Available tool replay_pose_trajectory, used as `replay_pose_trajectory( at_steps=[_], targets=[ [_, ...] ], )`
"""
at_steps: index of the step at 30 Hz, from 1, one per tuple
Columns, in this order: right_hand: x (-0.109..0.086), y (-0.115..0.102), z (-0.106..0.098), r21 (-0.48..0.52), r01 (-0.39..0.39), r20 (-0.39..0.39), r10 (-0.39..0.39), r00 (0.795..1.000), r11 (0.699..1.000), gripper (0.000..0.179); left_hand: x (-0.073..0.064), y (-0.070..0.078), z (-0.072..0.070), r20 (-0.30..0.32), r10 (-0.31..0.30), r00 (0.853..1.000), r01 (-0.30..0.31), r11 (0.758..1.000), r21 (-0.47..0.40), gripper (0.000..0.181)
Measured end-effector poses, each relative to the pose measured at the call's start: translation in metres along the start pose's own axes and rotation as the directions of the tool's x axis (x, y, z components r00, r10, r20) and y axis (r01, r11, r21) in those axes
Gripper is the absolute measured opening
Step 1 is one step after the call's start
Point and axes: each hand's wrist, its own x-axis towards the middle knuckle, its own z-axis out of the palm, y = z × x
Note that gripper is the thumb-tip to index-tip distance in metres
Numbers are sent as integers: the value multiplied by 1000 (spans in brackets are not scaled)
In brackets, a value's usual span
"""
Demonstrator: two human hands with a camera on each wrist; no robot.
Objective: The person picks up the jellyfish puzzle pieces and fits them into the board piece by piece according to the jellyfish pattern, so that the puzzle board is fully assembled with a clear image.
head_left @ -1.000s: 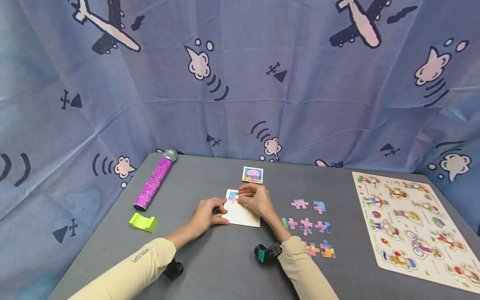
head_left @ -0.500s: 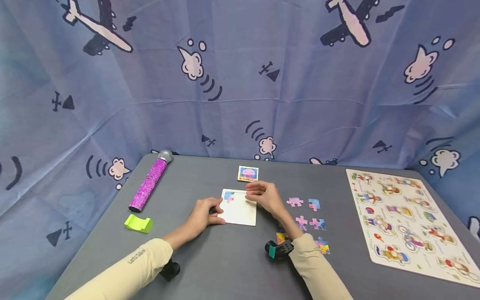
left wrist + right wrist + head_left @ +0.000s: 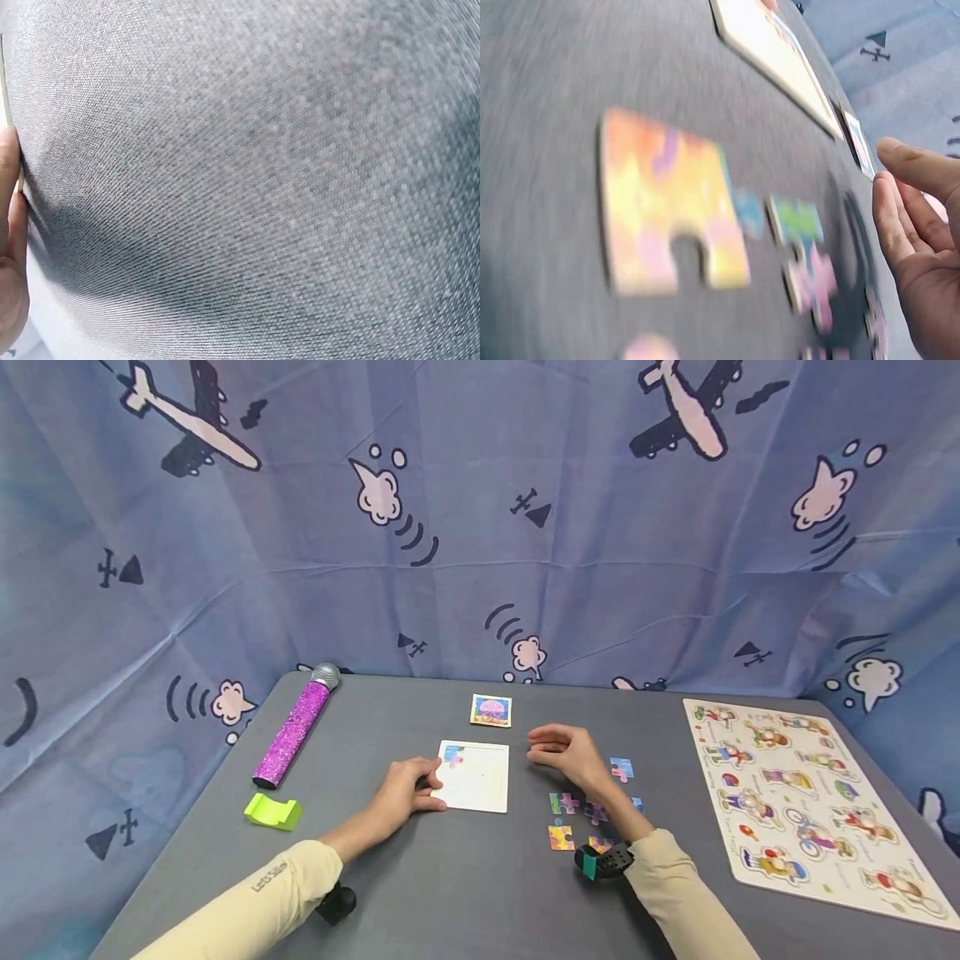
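The left hand (image 3: 401,793) holds the left edge of the pale puzzle board (image 3: 474,789), which lies flat near the middle of the desk (image 3: 450,885); its grip is closed on that edge, with thumb and forefinger against it. A blue and pink piece (image 3: 453,754) sits in the board's upper left corner. The right hand (image 3: 572,756) is to the right of the board, apart from it, with its grip loose and holding nothing, the fingers slightly bent. Below it and partly behind its arm lie loose pieces, among them a yellow piece (image 3: 560,837); a blue piece (image 3: 622,768) is to its right. A small jellyfish picture (image 3: 491,711) lies just beyond the board.

On the left are a glittery purple microphone (image 3: 296,731) and a lime-green stand (image 3: 273,812). A large picture board (image 3: 810,810) lies at the right, and a printed blue curtain (image 3: 450,527) hangs behind.
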Motion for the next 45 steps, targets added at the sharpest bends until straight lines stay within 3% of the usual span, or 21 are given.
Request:
replay_pose_trajectory(
  at_steps=[10,16,23,32,39,45],
  targets=[
    [-13,2,-40,-99,-4,103,14,995,995,37,-1,1,-1,-17,25,1000,-25,1000,-8,27],
    [-21,2,-58,-153,17,121,2,993,988,34,-2,4,-1,-10,17,1000,-17,1000,-21,28],
    [-25,3,-78,-299,46,149,0,989,953,32,-2,2,0,-26,26,999,-26,1000,5,26],
    [-22,17,-86,-458,66,154,6,988,887,33,-3,2,-1,-15,27,1000,-28,999,-23,47],
    [-20,20,-88,-437,70,149,-4,989,897,26,-2,0,1,-21,23,1000,-23,1000,-8,50],
    [-18,20,-87,-435,68,101,-26,995,898,25,-2,-1,1,-18,23,1000,-23,1000,10,48]
  ],
)
